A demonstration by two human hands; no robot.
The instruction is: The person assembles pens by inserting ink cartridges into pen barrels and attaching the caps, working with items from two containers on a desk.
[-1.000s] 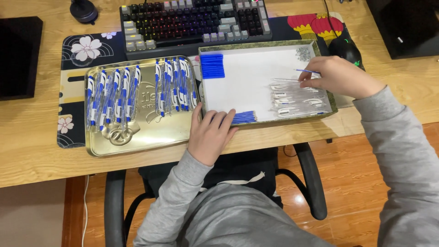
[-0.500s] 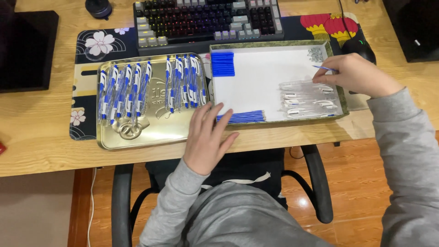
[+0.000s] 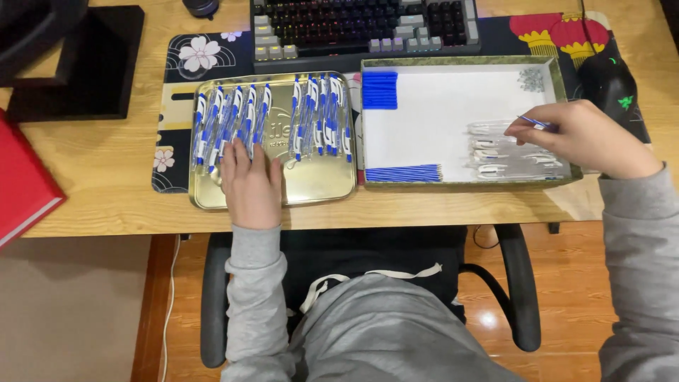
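Pens (image 3: 269, 117) now lie under my left hand (image 3: 251, 180), which has slid from the white tray (image 3: 453, 106) onto the gold tray (image 3: 311, 187), fingers flat, gripping nothing. My right hand (image 3: 583, 138) still pinches one thin blue refill (image 3: 532, 122) above the clear barrels (image 3: 509, 152). Bare table (image 3: 106, 163) lies left; the keyboard (image 3: 361, 25) crowds behind.

I see a dark monitor screen (image 3: 42, 32) at the tabletop's far left corner, switched off, with a flat red package or folder (image 3: 21, 180) lying just below it.
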